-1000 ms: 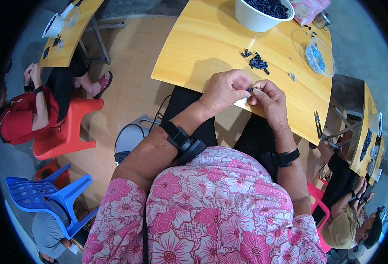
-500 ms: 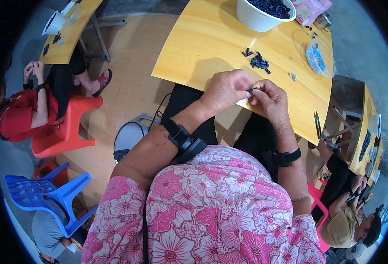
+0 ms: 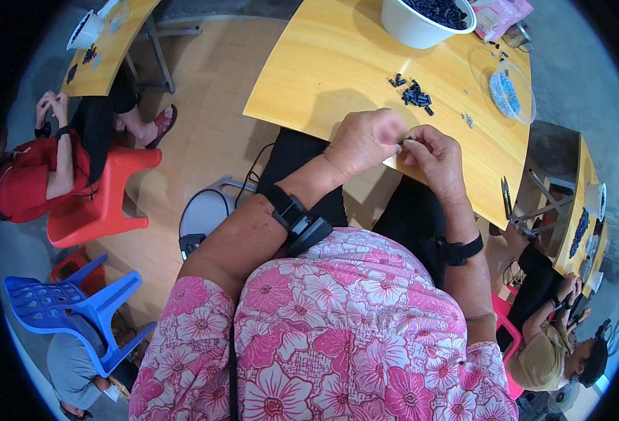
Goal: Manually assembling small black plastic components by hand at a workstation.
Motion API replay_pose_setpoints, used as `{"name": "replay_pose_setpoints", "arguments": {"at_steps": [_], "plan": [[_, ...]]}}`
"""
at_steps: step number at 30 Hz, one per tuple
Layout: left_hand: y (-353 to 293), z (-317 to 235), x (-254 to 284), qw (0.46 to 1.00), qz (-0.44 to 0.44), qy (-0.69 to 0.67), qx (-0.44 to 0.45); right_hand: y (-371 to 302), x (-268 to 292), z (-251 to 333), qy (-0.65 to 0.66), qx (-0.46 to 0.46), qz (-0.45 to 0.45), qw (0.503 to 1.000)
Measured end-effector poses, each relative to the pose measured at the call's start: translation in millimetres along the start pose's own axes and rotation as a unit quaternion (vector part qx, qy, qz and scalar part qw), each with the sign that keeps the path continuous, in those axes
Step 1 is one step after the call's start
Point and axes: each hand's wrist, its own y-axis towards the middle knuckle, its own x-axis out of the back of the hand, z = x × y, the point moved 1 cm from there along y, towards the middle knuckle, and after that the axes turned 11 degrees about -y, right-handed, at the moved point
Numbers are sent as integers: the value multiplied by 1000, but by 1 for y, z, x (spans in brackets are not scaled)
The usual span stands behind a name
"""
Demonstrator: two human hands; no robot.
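Over the near edge of the yellow table point(image 3: 302, 91), my left hand point(image 3: 364, 144) and my right hand point(image 3: 434, 160) meet with fingertips together. Between them a small black plastic piece point(image 3: 402, 142) shows only in part. My right thumb and forefinger pinch it. The left fingers are curled in against it, mostly hidden behind the back of the hand. Just beyond the hands lies a loose pile of short black plastic pieces point(image 3: 416, 97). A few small clear pieces point(image 3: 468, 121) lie to the right of that pile.
A white tub point(image 3: 421, 31) full of black pieces stands at the far side. A clear round container point(image 3: 514, 95) of blue bits lies at right; black-handled snips point(image 3: 507, 198) rest by the right edge. Co-workers sit left and right; a blue chair point(image 3: 78, 302) stands behind left.
My left hand has turned slightly, and the black piece is more covered by the fingers. Both hands stay in nearly the same place. The view has shifted a little.
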Motion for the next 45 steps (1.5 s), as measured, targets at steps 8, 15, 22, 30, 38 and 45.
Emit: {"name": "replay_pose_setpoints", "arguments": {"at_steps": [8, 15, 22, 30, 38, 45], "plan": [[1, 1, 0, 1000, -14, 13, -10, -4, -3, -5, -100, 35, -36, 994], [4, 1, 4, 999, 1, -32, 23, -12, -13, -11, 83, 1, -55, 995], [4, 0, 5, 996, 12, -73, 41, -10, -14, -13, 110, -13, -57, 992], [4, -2, 4, 997, 8, -60, 38, -8, -14, -7, 118, -10, -85, 989], [4, 2, 4, 998, 18, -52, 26, -3, -12, -10, 130, -27, -67, 989], [4, 3, 7, 997, 35, -58, 39, -2, -15, -13, 160, -33, -56, 985]]}}
